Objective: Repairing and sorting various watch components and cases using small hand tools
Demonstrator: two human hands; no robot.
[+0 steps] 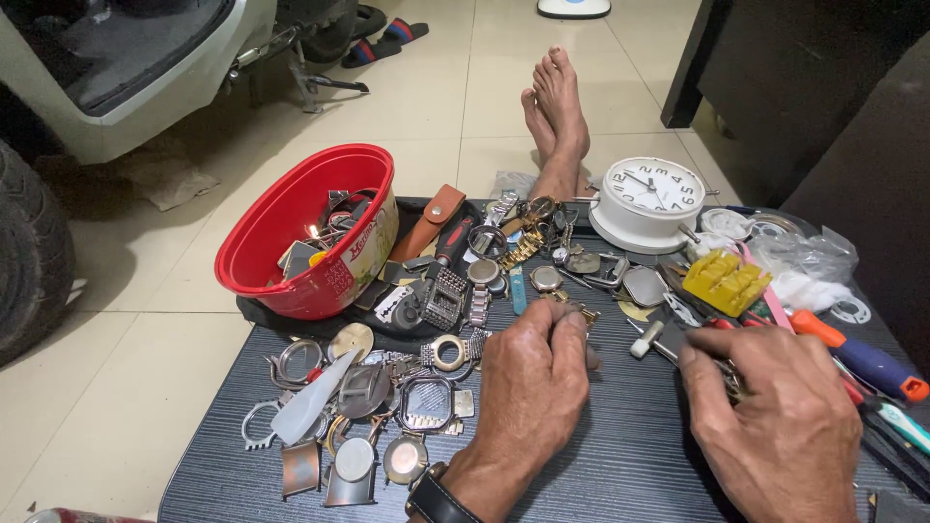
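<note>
A cream-tiled floor (436, 107) filled the upper frame, with a white vehicle body (126, 68) and a black tyre (29, 252) at the left edge and a pair of bare feet (557, 116) stretched out at top centre. Below lay a dark ribbed board (620, 455), strewn with watch parts. At centre left a red plastic bowl (300, 232) stood tilted, holding a jumble of watch cases and metal scraps. Loose watch cases (387, 407) lay spread at lower left beside a white plastic piece (310, 402). A white alarm clock (647, 201) stood at upper right, with a yellow plastic block (725, 281) just below it and an orange-and-blue screwdriver (857, 356) at the right edge. The left hand (533, 387), wearing a black wristwatch (436, 499), rested at lower centre, fingers curled together on a small metal part (572, 312), mostly hidden. The right hand (775, 416), lower right, had fingers closed around a small metal tool (728, 373).
</note>
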